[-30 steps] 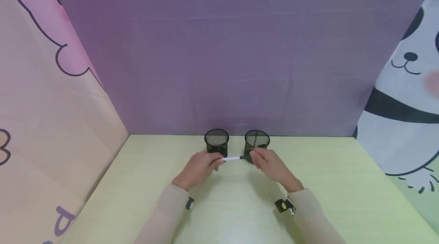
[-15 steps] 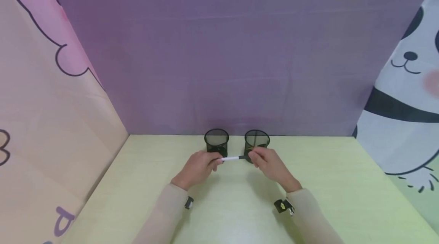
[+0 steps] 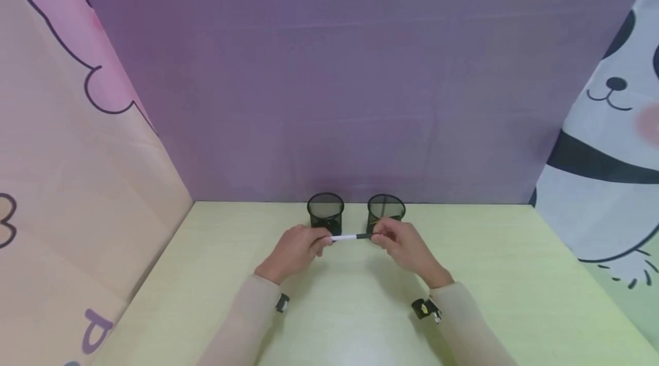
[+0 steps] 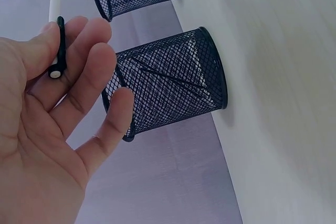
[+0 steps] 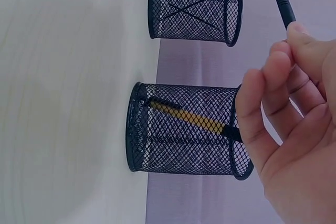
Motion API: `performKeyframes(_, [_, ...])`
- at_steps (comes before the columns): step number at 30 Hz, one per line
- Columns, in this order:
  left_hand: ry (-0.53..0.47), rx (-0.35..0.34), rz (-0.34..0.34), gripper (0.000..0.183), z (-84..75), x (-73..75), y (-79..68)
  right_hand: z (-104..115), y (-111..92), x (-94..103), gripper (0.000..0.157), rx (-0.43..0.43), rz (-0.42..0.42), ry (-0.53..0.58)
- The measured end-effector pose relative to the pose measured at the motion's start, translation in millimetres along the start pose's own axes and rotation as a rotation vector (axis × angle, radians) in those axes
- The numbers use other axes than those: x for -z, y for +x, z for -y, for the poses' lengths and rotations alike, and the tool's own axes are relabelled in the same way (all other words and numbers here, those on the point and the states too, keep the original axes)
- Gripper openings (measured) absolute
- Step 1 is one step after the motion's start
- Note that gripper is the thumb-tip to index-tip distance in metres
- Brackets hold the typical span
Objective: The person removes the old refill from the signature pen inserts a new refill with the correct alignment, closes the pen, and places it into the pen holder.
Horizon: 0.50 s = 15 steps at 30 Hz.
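Note:
A white pen with a black end (image 3: pixel 344 237) is held level between the two hands, in front of two black mesh pen holders. My left hand (image 3: pixel 294 249) pinches its clip end between thumb and index finger; the other fingers are loosely bent in the left wrist view. My right hand (image 3: pixel 407 245) pinches the ridged black end (image 5: pixel 285 10) with thumb and fingertips, which hide its very tip. Behind my left hand is the left pen holder (image 4: pixel 168 77). The right pen holder (image 5: pixel 184 156) is close behind my right hand, with a yellow-and-black pen (image 5: pixel 194 119) leaning inside.
Both holders stand upright at the back of the pale table (image 3: pixel 329 320), against a purple backdrop (image 3: pixel 360 80). Thin dark lines (image 5: pixel 191 11) show inside the left holder. Printed panels, one with a panda (image 3: pixel 607 143), flank the table.
Both hands and the pen have drifted slightly left. My right fingers have shifted a little up, and slightly more of the pen's black end shows. The holders have not moved.

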State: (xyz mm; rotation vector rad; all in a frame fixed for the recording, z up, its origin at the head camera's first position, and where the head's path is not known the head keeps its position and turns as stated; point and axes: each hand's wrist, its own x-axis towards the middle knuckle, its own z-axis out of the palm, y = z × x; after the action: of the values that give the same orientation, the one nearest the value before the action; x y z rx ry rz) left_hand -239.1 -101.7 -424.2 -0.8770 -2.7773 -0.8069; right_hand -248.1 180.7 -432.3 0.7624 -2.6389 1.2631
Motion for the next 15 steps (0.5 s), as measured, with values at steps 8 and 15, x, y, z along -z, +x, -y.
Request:
performKeyframes(8, [0.003, -0.003, 0.001, 0.019, 0.0, -0.5, 0.2, -1.7, 0.0, 0.8, 0.005, -0.014, 0.023, -0.009])
performKeyframes(15, [0.006, -0.008, 0.005, 0.019, -0.2, -1.2, 0.1, -2.4, -0.6, 1.0, 0.008, -0.043, 0.042, -0.004])
